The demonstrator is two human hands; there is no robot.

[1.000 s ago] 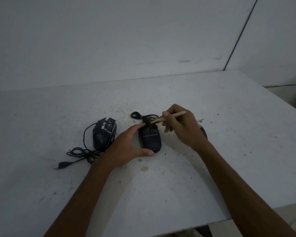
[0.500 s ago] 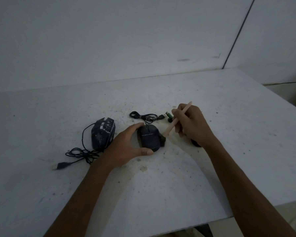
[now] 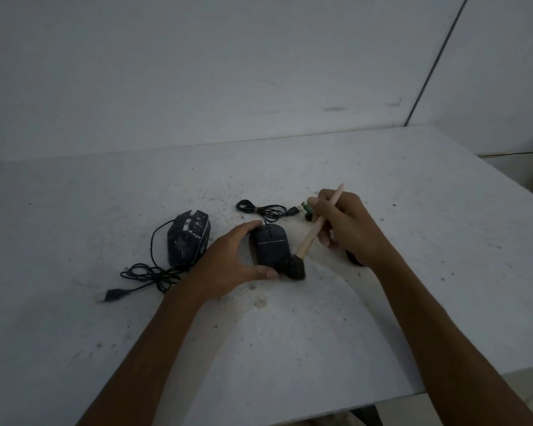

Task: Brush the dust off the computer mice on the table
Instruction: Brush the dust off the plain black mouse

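A plain black mouse [image 3: 270,245] lies in the middle of the white table [image 3: 413,210]. My left hand [image 3: 228,265] holds it, with the thumb at its near end and the fingers at its far end. My right hand [image 3: 348,226] grips a brush [image 3: 313,233] with a pale wooden handle. Its dark bristles rest at the mouse's near right corner. A second black mouse [image 3: 189,236] with white markings and dust sits to the left, its cable [image 3: 150,275] coiled in front. A third dark mouse [image 3: 353,259] is mostly hidden under my right wrist.
The held mouse's bundled cable [image 3: 265,209] with a USB plug and a small green plug [image 3: 306,207] lie just behind it. Pale dust and grit are spread on the table around the mice. The table's near edge runs low at the right; a wall stands behind.
The brush has swept from the far end of the held mouse down its right side to the near right corner. My left hand has kept its hold.
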